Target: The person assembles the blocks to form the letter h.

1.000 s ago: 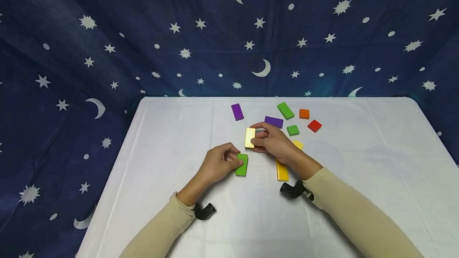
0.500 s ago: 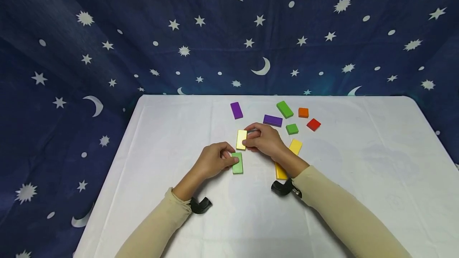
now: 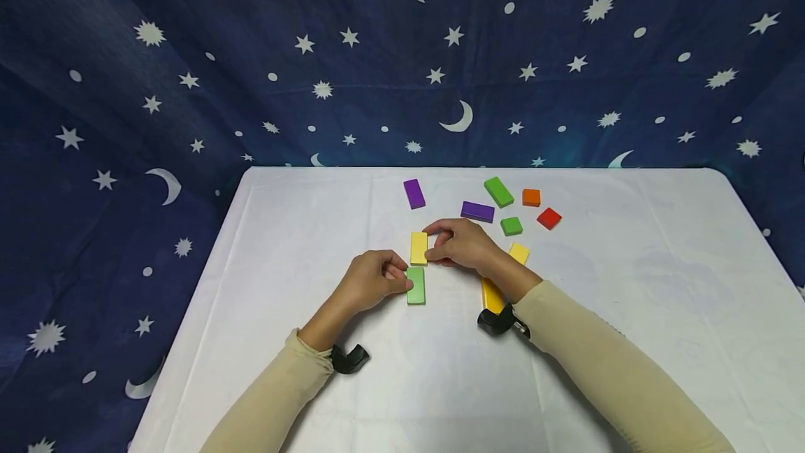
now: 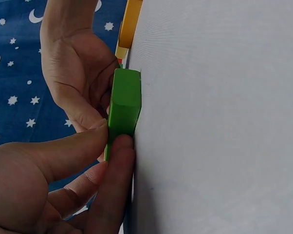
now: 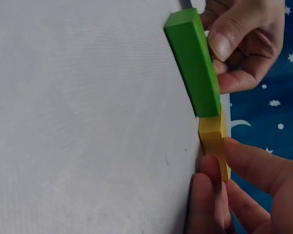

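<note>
Green block (image 3: 418, 292), yellow block (image 3: 418, 247) — partly covered by fingers (image 5: 202, 192)

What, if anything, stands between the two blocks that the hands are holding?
Nothing visible: the yellow block in the right hand and the green block in the left hand face each other end to end, with no other object between.

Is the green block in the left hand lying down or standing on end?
Lying down: the head view shows the green block with a long face up, the left hand pinching it.
</note>
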The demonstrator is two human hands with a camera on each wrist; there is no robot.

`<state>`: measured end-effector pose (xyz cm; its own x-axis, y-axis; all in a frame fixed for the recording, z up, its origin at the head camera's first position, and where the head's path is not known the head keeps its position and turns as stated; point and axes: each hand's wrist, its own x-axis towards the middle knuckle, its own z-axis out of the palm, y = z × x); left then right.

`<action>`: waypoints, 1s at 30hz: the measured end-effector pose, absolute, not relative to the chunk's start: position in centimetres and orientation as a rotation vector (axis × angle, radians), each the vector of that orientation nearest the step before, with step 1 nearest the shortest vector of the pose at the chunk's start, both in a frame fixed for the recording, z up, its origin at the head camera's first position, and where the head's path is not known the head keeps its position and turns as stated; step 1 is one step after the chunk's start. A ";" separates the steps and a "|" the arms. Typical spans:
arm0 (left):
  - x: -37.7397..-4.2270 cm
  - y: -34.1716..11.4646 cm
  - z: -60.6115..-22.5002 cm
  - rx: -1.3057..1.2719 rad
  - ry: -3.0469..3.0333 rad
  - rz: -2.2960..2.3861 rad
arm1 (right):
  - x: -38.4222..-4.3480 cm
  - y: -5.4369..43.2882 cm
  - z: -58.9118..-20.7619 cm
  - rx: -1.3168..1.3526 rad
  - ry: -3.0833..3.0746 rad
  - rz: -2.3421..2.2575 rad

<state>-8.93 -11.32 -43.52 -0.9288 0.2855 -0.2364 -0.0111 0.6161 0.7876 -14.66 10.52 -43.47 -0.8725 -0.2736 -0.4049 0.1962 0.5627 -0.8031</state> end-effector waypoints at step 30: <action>-9.0 -11.4 -43.6 0.201 2.487 1.257 | -14.4 10.5 -43.8 -0.107 2.380 -1.200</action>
